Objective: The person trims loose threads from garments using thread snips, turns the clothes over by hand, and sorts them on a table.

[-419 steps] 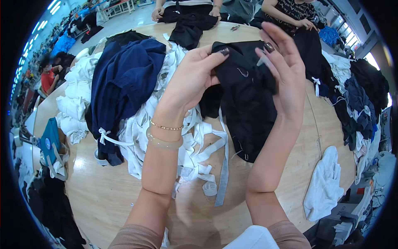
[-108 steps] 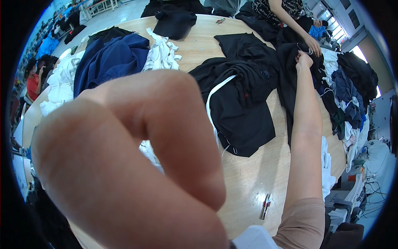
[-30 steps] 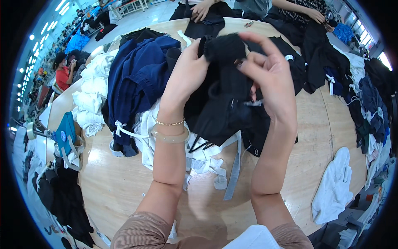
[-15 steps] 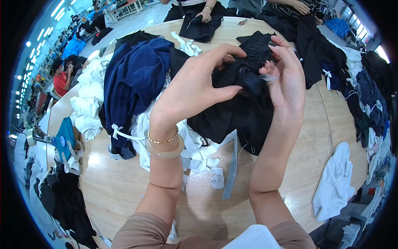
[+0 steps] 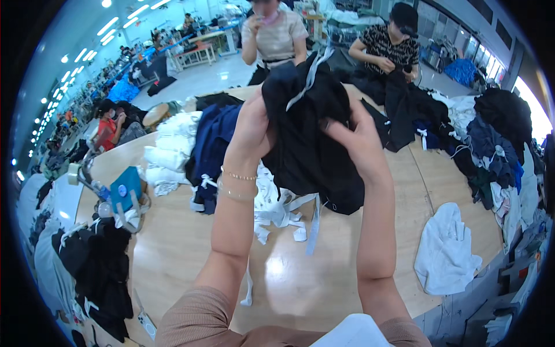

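A black garment (image 5: pixel 309 147) hangs bunched in the air over the middle of the table. My left hand (image 5: pixel 252 124) grips its left edge, the fingers mostly hidden behind the cloth. On the other side, my right hand (image 5: pixel 364 141) pinches the cloth, thumb in front and fingers behind. A thin pale grey strip (image 5: pixel 306 87) runs along the garment's top. Below the garment, white fabric strips (image 5: pixel 277 202) lie in a tangle, and one grey strip (image 5: pixel 313 228) trails toward me.
Navy garments (image 5: pixel 214 136) and stacked white cloth (image 5: pixel 167 147) sit left of my hands. A teal pouch (image 5: pixel 125 188) stands by the table's left edge, and a pale grey garment (image 5: pixel 445 251) lies at right. Two co-workers (image 5: pixel 283 34) are across the wooden table (image 5: pixel 324 289); one handles black cloth (image 5: pixel 399 110).
My view has tilted up, showing more of the room. The garment has been turned and spread, and the pale strip now shows at its top. My hands have moved farther apart.
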The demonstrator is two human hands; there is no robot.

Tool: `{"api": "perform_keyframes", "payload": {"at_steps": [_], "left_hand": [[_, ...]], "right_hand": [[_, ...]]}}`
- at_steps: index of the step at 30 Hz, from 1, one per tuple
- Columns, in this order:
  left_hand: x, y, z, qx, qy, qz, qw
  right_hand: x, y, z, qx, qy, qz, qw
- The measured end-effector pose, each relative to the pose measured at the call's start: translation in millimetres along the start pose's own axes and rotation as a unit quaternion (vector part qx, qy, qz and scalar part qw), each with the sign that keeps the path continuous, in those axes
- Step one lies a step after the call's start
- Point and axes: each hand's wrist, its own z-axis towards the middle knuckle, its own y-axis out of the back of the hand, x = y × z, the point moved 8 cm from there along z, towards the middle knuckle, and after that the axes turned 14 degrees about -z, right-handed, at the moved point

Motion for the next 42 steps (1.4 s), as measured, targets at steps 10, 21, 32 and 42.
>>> {"api": "perform_keyframes", "payload": {"at_steps": [10,21,32,42], "left_hand": [[-46.9,-88.2,-112.1,-0.181,0.036,0.141,0.973],[111.2,19.0,-425.5,-0.404,0.179,0.192,0.876],[107.9,-60.7,-408.4,-0.270,0.239,0.275,0.891],[116.8,-63.2,-418.5,-0.240,0.245,0.307,0.888]], "right_hand": [[116.2,-35.2,-107.8,-0.090,0.064,0.088,0.990],[-101.0,-138.0,-366.9,-0.074,-0.303,0.113,0.943],[-19.1,-49.0,-406.9,-0.038,-0.212,-0.012,0.976],[-2.0,-72.0,-382.9,0.012,-0.152,-0.002,0.988]]}}
